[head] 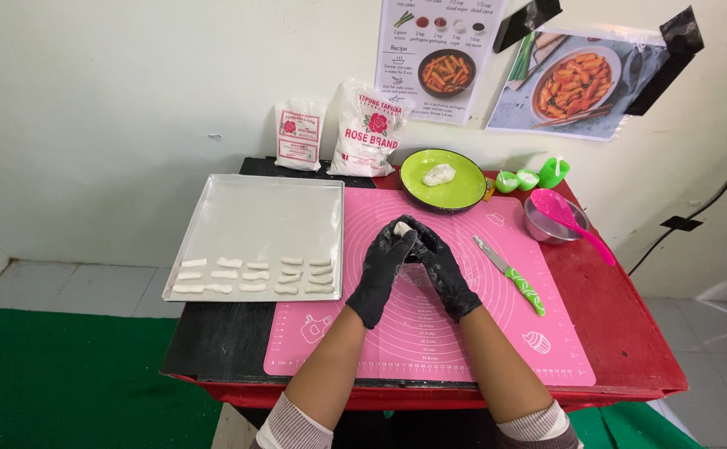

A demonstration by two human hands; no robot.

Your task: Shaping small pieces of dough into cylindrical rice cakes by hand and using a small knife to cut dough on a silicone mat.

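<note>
- Hands first: left hand (382, 266) and right hand (440, 266), both in black gloves dusted with flour, meet over the pink mat (463, 333), fingertips pressed together
- Between them sits a small white lump of dough (401, 228), pinched at the top of both hands; each grip is closed narrowly on it (the left seems to carry most of it)
- Left of the mat, a metal tray (255, 216) holds rows of short white dough sticks (253, 275) along its near edge
- Beyond the hands, a green bowl (463, 193) holds another dough lump (439, 175)
- To the right, a green-handled knife (510, 275) lies on the mat, well apart from the right hand
- Farther right on the red counter (629, 333), a steel bowl (546, 229) carries a pink spoon (567, 220)
- Two flour bags (367, 133) lean on the wall
</note>
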